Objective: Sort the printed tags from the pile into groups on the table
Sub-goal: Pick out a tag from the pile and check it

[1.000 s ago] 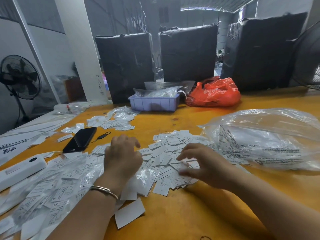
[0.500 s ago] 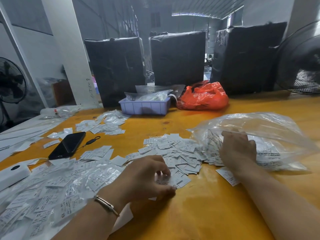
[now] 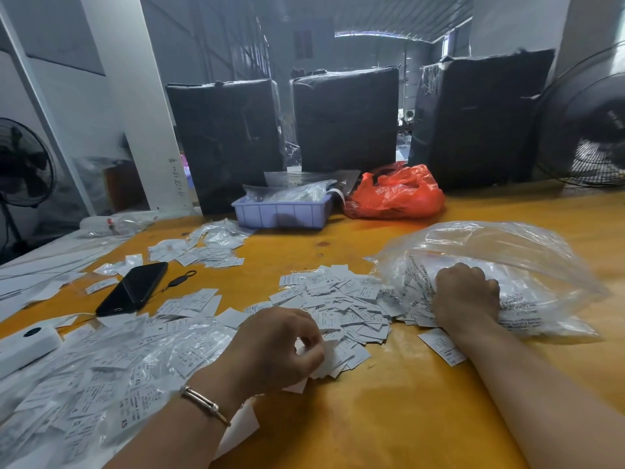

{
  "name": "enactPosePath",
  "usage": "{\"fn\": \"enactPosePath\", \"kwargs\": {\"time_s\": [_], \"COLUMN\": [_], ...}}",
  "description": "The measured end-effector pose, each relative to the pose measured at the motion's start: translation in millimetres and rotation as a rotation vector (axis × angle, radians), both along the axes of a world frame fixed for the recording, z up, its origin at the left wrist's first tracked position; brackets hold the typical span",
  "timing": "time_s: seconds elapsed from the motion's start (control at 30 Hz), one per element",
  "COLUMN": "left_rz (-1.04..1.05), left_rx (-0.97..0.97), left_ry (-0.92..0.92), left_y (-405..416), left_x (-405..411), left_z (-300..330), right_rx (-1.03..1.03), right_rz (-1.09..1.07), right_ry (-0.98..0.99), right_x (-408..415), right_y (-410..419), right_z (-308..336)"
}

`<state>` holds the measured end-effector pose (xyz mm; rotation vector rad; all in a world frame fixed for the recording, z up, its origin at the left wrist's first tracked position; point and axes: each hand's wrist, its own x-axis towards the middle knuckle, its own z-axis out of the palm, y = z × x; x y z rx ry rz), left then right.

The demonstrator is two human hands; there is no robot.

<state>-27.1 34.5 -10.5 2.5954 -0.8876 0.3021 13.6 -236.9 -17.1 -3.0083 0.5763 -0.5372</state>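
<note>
A loose pile of white printed tags (image 3: pixel 338 299) covers the middle of the yellow table (image 3: pixel 389 418). My left hand (image 3: pixel 277 350), with a bracelet on its wrist, curls over the pile's near edge and pinches a few tags. My right hand (image 3: pixel 468 296) has its fingers curled into the mouth of a large clear plastic bag (image 3: pixel 507 265) that holds more tags. One single tag (image 3: pixel 441 346) lies beside my right forearm. Smaller groups of tags (image 3: pixel 206 247) lie farther back on the left.
A black phone (image 3: pixel 133 287) and a white device (image 3: pixel 23 346) lie at the left, among tags under clear plastic (image 3: pixel 101 377). A lilac tray (image 3: pixel 280 211) and a red bag (image 3: pixel 395 194) stand at the back before black wrapped bundles (image 3: pixel 345 120). Fans stand left and right.
My right hand went from the middle of the pile right to the clear bag's mouth. My left hand came nearer and right, onto the pile's near edge, and took hold of tags.
</note>
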Motion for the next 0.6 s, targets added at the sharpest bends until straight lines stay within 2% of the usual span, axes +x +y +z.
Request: {"fn": "enactPosePath", "kwargs": {"time_s": [0.13,0.23,0.4,0.6], "left_rz": [-0.024,-0.053,-0.01,0.034], "left_rx": [-0.06,-0.189,-0.44,-0.543], "left_ry": [-0.002,-0.003,0.015,0.134], "left_y": [3,5,8,11], "left_x": [2,3,5,9], "left_z": [-3,-3,-3,-3], "right_rx": [0.06,0.164,0.457,0.99], "right_rz": [0.016,0.071,0.154,0.388], "right_ry": [-0.145,-0.31,-0.554,-0.538], "right_x": [2,3,-4,-22], "right_y": [-3,-2,10,28], "right_z": [0,-1,6,19]}}
